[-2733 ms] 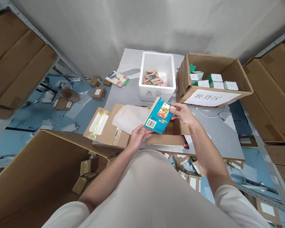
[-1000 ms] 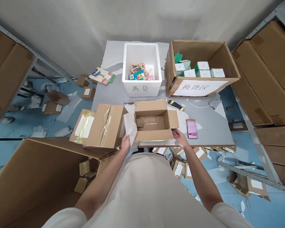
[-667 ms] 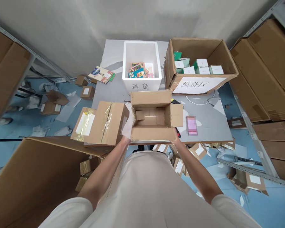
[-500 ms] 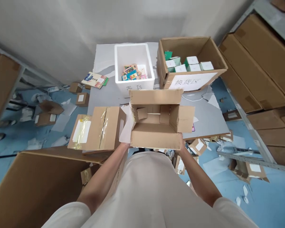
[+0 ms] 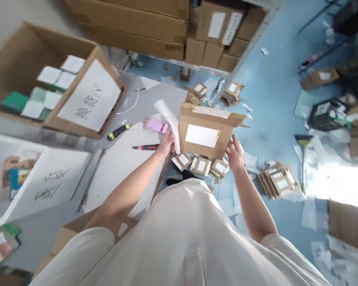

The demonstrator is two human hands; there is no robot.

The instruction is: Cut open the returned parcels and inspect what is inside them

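Carton (image 5: 207,135), flaps (image 5: 210,112) open, tilted beyond the right edge of the counter (image 5: 171,93), above small parcels (image 5: 201,165) on the floor (image 5: 265,131) | left hand (image 5: 166,143) closed on white sheet (image 5: 172,122) at carton's left end | right hand (image 5: 235,153) at its right side, fingers partly spread, firm grip unclear | apparently a carrying step, calling next for steady support from both sides

Parcel storeroom, cartons (image 5: 131,16) on metal shelving (image 5: 251,45), labelled parcels (image 5: 201,166) underfoot

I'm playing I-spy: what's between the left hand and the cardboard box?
A white sheet is between the left hand and the cardboard box, in the head view.
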